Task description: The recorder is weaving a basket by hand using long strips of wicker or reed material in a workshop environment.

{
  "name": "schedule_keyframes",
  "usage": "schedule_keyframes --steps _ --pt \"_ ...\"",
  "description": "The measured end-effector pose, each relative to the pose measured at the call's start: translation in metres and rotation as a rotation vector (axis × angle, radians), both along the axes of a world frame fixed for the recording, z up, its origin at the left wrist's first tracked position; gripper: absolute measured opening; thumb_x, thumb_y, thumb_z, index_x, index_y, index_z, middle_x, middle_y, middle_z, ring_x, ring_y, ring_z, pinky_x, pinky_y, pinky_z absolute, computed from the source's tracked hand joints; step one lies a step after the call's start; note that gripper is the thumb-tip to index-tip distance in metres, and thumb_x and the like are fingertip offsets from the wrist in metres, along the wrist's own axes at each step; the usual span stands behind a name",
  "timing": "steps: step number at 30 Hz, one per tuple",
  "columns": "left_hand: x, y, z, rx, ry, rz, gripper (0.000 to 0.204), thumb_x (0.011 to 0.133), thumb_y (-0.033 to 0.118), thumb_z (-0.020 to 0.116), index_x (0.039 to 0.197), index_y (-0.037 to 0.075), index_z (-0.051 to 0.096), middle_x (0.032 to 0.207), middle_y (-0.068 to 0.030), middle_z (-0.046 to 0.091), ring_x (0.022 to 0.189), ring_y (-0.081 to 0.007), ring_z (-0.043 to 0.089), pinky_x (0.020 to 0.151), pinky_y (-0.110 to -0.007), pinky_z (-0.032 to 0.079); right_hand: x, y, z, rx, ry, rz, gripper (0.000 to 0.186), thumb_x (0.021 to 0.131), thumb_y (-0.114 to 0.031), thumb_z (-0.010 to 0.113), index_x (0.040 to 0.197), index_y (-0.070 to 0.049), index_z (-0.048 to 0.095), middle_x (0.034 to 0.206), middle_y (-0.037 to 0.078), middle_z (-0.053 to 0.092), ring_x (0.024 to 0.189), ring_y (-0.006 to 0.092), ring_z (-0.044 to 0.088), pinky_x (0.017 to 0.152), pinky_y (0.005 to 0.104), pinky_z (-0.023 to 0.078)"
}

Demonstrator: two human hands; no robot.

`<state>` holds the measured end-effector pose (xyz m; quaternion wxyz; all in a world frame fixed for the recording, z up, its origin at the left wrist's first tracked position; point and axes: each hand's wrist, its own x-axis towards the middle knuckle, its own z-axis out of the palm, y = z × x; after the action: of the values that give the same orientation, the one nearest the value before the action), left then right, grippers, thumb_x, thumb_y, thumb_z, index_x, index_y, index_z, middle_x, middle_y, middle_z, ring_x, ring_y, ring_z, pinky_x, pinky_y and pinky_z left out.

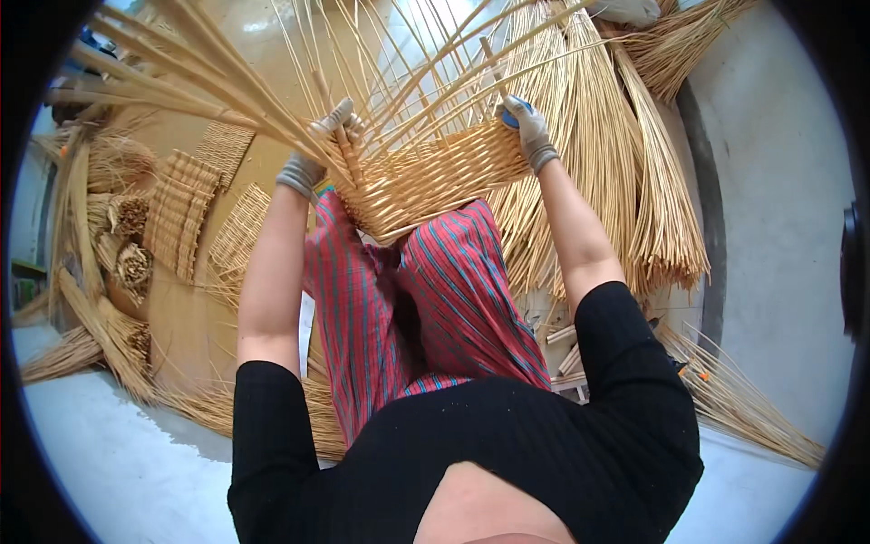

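Note:
A half-woven wicker basket point(435, 177) rests against my knees, its long loose rods fanning upward and away from me. At its left corner, my left hand point(313, 163) in a pale grey glove is closed around the corner and the bundled rods point(245, 100) there. A thicker stick point(347, 154) stands up beside those fingers. My right hand point(533, 136), gloved the same way, grips the upper right corner next to another upright stick point(494, 65). Something blue point(517, 109) shows at that hand's thumb; I cannot tell what it is. The weave hides part of the fingers.
Long bundles of straw-coloured rods point(598, 145) lie at the right, with another bundle point(684, 45) beyond. Flat woven panels point(181, 213) and bundled rods point(127, 263) lie at the left. Thin rods point(734, 390) spread at the lower right. A pale wall point(779, 181) bounds the right side.

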<state>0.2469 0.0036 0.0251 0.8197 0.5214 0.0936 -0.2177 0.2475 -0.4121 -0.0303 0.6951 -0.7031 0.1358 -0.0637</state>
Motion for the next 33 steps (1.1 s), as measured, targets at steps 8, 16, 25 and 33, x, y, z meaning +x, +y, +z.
schedule_keyframes --steps 8,16,25,33 --pt "-0.036 -0.01 -0.002 -0.22 -0.169 0.248 0.031 0.098 0.03 0.079 0.078 0.013 0.062 0.069 -0.0017 0.061 0.057 -0.0141 0.057 0.053 -0.027 0.048 0.003 0.001 0.01 0.075 -0.084 0.116 0.033 0.102 -0.038 0.07 0.104 -0.006 0.079 0.1 0.005 0.078 0.094 0.0166 0.071 0.092 0.0308 0.054" --pt "-0.059 -0.018 0.017 -0.323 -0.167 0.397 0.027 0.101 0.026 0.076 0.082 0.015 0.06 0.068 0.0008 0.058 0.06 -0.0107 0.056 0.056 -0.025 0.046 -0.027 -0.008 0.023 0.099 -0.117 0.21 0.03 0.106 -0.031 0.06 0.103 -0.006 0.076 0.101 0.006 0.076 0.1 0.017 0.069 0.098 0.0327 0.052" --pt "-0.062 0.008 -0.022 -0.268 -0.225 0.34 0.031 0.1 0.037 0.075 0.086 0.011 0.065 0.073 -0.0022 0.063 0.065 -0.0138 0.063 0.06 -0.03 0.054 -0.06 -0.009 0.017 0.132 -0.168 0.124 0.027 0.104 -0.032 0.062 0.103 -0.009 0.077 0.098 -0.001 0.072 0.091 0.01 0.064 0.088 0.0241 0.049" --pt "-0.031 0.031 -0.013 -0.287 -0.392 0.175 0.032 0.103 0.04 0.072 0.092 0.01 0.065 0.08 -0.0009 0.063 0.07 -0.0146 0.064 0.063 -0.031 0.056 -0.047 0.018 0.047 0.229 -0.132 0.067 0.041 0.1 -0.04 0.071 0.112 -0.001 0.074 0.103 0.004 0.074 0.093 0.0117 0.067 0.091 0.0272 0.052"
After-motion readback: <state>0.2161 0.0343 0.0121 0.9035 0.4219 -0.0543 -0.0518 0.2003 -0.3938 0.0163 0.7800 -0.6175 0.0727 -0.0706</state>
